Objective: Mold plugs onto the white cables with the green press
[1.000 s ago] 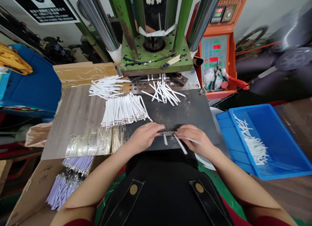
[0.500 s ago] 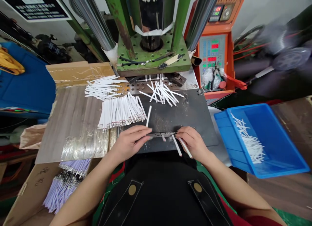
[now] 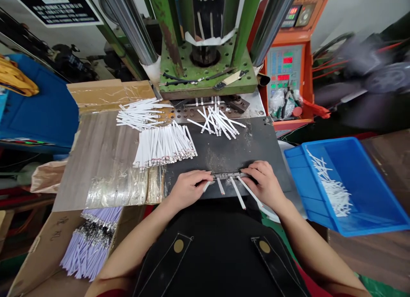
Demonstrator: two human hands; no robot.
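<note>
A narrow dark metal bar [image 3: 226, 175] with small slots lies across the black work plate, one end at each of my hands. My left hand [image 3: 191, 188] pinches its left end, with a short white strip [image 3: 206, 186] showing below the fingers. My right hand [image 3: 267, 183] grips the right end, thumb beneath and fingers on top. Several white strips stick out of the bar towards me, among them a middle strip [image 3: 237, 193] and a longer strip [image 3: 250, 192] beside my right thumb. My fingers hide both ends of the bar.
White strips with metal ends lie in a neat row [image 3: 165, 145], a pile behind it [image 3: 141, 113] and a loose heap [image 3: 221, 122]. A green press [image 3: 208, 89] stands ahead. On the right are a blue bin [image 3: 378, 190] and orange control box [image 3: 307, 74]; lower left, a cardboard box [image 3: 41, 250] holds purple strips.
The white strip that pointed away from me at my left fingers now points towards me. My left hand has shifted right along the bar, and the view has turned slightly.
</note>
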